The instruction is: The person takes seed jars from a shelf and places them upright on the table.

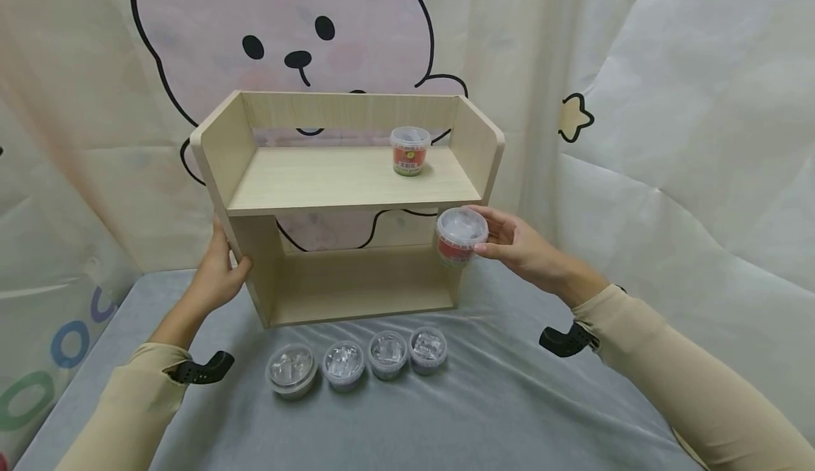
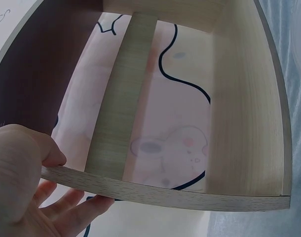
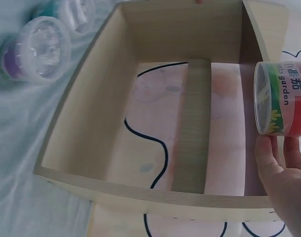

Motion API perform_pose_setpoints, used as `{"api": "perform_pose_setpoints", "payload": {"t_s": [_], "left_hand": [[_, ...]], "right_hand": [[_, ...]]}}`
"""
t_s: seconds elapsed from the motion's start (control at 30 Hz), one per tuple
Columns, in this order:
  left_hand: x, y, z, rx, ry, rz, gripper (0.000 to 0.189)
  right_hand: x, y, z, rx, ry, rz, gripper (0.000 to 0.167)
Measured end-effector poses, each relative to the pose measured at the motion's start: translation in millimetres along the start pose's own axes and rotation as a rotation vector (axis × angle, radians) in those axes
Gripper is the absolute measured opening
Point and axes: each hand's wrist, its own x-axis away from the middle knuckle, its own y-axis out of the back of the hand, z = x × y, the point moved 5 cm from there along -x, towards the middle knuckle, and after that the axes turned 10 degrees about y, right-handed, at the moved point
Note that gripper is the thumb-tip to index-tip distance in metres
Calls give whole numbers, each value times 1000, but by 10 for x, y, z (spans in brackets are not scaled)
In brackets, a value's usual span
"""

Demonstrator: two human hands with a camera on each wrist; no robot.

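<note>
A two-tier wooden shelf [image 1: 356, 179] stands on the cloth-covered table. My left hand [image 1: 218, 273] grips the edge of its left side panel; in the left wrist view the thumb [image 2: 54, 153] lies inside the panel and the fingers outside. With my right hand [image 1: 525, 250] I hold a clear plastic cup [image 1: 461, 236] by its side, in front of the shelf's right panel, just below the upper board. Its red and green label [image 3: 291, 98] shows in the right wrist view. A similar lidded cup [image 1: 409, 151] sits on the upper board, toward the right.
Several lidded clear cups [image 1: 344, 365] stand in a row on the grey-blue cloth [image 1: 407, 428], in front of the shelf. Behind everything hangs a pale curtain [image 1: 688, 138] with cartoon drawings. A black band [image 1: 567, 341] hangs at each wrist.
</note>
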Motion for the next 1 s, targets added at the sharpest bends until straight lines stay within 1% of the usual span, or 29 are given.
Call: {"api": "perform_pose_setpoints", "payload": {"t_s": [0.3, 0.5, 0.7, 0.83, 1.0], "left_hand": [[-6, -11, 5, 2, -12, 0, 100], [0, -4, 22, 3, -3, -9, 99], [-7, 11, 12, -3, 19, -8, 98], [2, 12, 10, -7, 35, -4, 98], [13, -7, 16, -2, 23, 2, 96]], "right_hand": [[200, -30, -217, -24, -15, 21, 65], [309, -69, -387, -73, -17, -6, 65], [402, -80, -573, -88, -30, -37, 67], [468, -82, -720, -101, -28, -37, 69], [588, -81, -925, -116, -38, -37, 68]]}}
